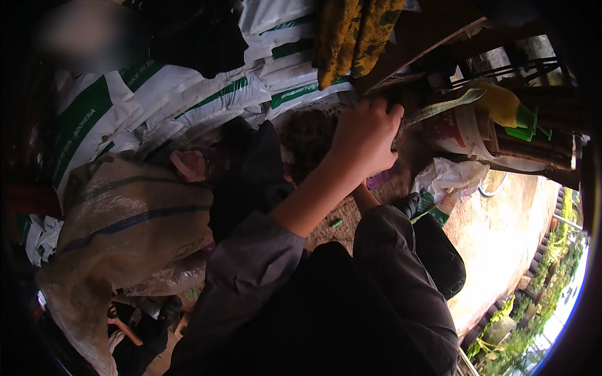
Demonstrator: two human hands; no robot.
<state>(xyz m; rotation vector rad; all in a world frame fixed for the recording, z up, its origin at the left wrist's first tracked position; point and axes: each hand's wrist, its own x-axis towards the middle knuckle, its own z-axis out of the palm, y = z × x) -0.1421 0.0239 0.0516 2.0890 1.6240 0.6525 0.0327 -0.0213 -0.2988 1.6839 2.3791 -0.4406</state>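
Note:
My left hand reaches forward with its fingers curled closed. What sits inside that hand is hidden. A long flat greenish-grey strip runs out to the right from near its fingertips; I cannot tell whether a hand grips it. My right hand is concealed behind the left one, with only its wrist showing below. Beside the left forearm lies a dark, rough patch on the ground. A bit of purple material shows just under the left hand, and a small green piece lies nearer to me.
White and green sacks are stacked along the far left. A large woven sack stands at left. Yellow patterned cloth hangs ahead. Right of my hands are a white bucket, a yellow-green object and a crumpled white bag.

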